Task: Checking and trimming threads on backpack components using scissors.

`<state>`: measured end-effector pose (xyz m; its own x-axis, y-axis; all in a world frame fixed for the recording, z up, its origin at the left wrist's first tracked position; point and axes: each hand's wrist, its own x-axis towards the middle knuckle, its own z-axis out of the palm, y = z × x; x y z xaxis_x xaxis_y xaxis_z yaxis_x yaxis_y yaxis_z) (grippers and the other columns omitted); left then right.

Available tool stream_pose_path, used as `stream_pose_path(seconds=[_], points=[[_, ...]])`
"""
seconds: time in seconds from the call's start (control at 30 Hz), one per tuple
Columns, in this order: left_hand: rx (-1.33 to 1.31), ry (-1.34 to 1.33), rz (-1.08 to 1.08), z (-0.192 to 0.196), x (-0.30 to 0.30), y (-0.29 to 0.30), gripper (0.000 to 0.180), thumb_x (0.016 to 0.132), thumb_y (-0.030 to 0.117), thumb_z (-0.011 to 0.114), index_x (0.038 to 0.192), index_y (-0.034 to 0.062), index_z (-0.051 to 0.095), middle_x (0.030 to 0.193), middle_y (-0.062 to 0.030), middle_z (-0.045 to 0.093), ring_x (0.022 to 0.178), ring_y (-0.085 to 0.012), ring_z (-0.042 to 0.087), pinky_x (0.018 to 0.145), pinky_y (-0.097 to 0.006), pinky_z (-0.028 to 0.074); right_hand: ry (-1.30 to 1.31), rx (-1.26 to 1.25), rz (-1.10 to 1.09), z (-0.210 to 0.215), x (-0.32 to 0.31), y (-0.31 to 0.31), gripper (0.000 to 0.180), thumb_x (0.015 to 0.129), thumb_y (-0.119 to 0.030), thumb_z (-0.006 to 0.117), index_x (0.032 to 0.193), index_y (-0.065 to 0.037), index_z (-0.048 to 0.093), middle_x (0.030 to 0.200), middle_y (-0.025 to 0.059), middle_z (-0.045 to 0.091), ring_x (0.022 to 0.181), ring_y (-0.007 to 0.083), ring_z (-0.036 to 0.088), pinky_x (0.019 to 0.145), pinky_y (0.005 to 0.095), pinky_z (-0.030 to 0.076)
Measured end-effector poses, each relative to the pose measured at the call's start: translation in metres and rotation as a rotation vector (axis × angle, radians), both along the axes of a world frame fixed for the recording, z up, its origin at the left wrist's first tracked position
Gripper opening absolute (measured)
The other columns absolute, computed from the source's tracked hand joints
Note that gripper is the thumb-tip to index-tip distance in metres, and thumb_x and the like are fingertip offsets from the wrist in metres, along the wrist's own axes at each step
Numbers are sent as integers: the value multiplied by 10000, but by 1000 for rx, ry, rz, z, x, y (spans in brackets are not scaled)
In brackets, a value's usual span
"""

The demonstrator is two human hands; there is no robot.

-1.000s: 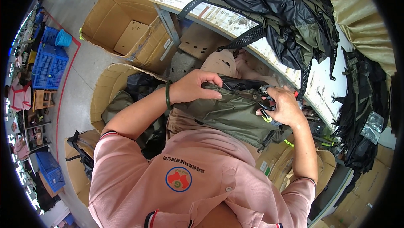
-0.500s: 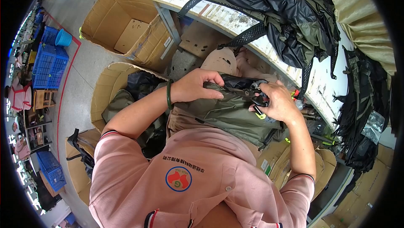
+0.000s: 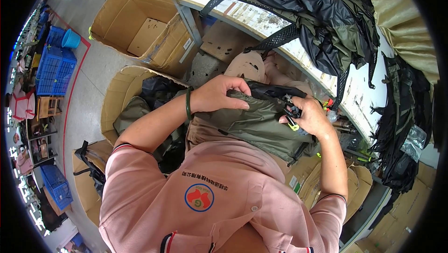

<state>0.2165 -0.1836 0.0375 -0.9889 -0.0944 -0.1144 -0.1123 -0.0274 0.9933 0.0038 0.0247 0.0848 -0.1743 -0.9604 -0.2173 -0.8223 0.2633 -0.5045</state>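
Note:
An olive-green piece of thin fabric (image 3: pixel 252 120) with a black lining lies gathered across my lap. My left hand (image 3: pixel 219 95) pinches its upper edge between thumb and fingers. At the right side of the fabric, my right hand (image 3: pixel 310 115) is closed round a small cluster of black parts (image 3: pixel 290 110), with a bright yellow-green bit at its lower end. What kind of parts these are I cannot make out. The right hand's palm and some of its fingers are hidden.
A worn white table (image 3: pixel 224 10) stands ahead, with black and olive fabric goods (image 3: pixel 322 24) heaped on it. Black straps (image 3: pixel 401 127) hang at its right. Cardboard boxes stand at my left, one open (image 3: pixel 135 24), another holding olive fabric (image 3: pixel 123 78). Blue crates (image 3: pixel 56 68) stand farther left.
My right hand has shifted slightly right with the black parts, away from the fabric's upper edge. My left hand keeps its pinch in nearly the same place.

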Motion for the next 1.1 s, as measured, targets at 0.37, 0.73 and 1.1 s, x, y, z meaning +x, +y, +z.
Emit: stream_pose_path(seconds=[0.37,0.73,1.1], points=[[-566,146,-14,37,-2,-3,368,758,306,770,946,44,593,870,-78,645,788,-216,623,731,-308,478,-590,-230,-106,-17,40,-37,291,749,-51,774,937,-10,556,815,82,609,766,126,570,707,271,469],[40,-7,147,11,25,-38,278,877,81,656,1145,24,615,1038,-9,644,945,-78,584,847,-239,469,-558,-259,-303,-38,27,4,268,742,-72,786,885,-30,564,765,52,614,717,93,543,669,262,457],[359,-70,110,23,12,-17,311,866,76,657,1167,3,623,1077,-26,656,959,-75,594,863,-226,464,265,-235,-5,18,7,-8,530,566,-460,829,767,-50,559,680,104,580,697,325,577,683,402,443]])
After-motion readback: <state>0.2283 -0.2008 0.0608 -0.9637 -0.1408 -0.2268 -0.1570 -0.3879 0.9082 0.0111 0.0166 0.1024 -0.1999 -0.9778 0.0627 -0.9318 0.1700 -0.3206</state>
